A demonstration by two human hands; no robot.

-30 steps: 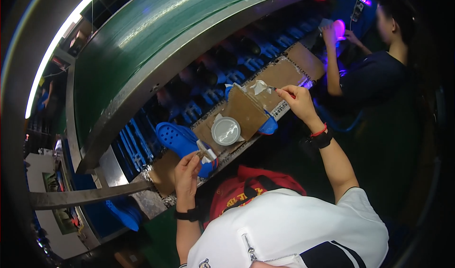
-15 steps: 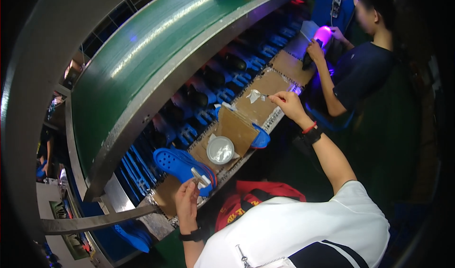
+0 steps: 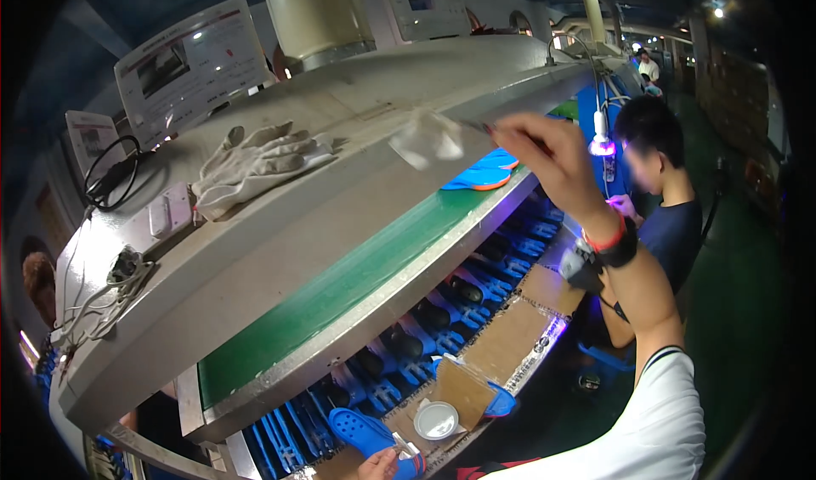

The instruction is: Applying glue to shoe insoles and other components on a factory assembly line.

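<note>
My right hand [image 3: 552, 161] is raised above the conveyor, beside the upper shelf. Its fingers are pinched round a thin stick-like tool, mostly hidden, with a blurred white scrap [image 3: 427, 140] of cloth or paper at the far end. Low in the picture, the fingertips of my left hand [image 3: 378, 465] are closed on a small white strip-like piece [image 3: 403, 447] by a blue clog [image 3: 360, 430] with holes in its upper. To the right of the clog is a round white tub [image 3: 436, 421], beside an upright cardboard piece [image 3: 465, 392].
White work gloves [image 3: 263, 161], a power strip [image 3: 161, 212] and tangled cables lie on the upper shelf [image 3: 357, 106]. Below runs a green conveyor belt [image 3: 340, 297] carrying blue-orange soles [image 3: 484, 172]. Blue shoe parts line the rack under it. A co-worker [image 3: 671, 208] stands right, near a purple lamp [image 3: 601, 146].
My view has tilted up, bringing the upper shelf into sight. My right hand has risen from the cardboard-covered ledge to shelf height with the white scrap. My left hand stays low by the clog.
</note>
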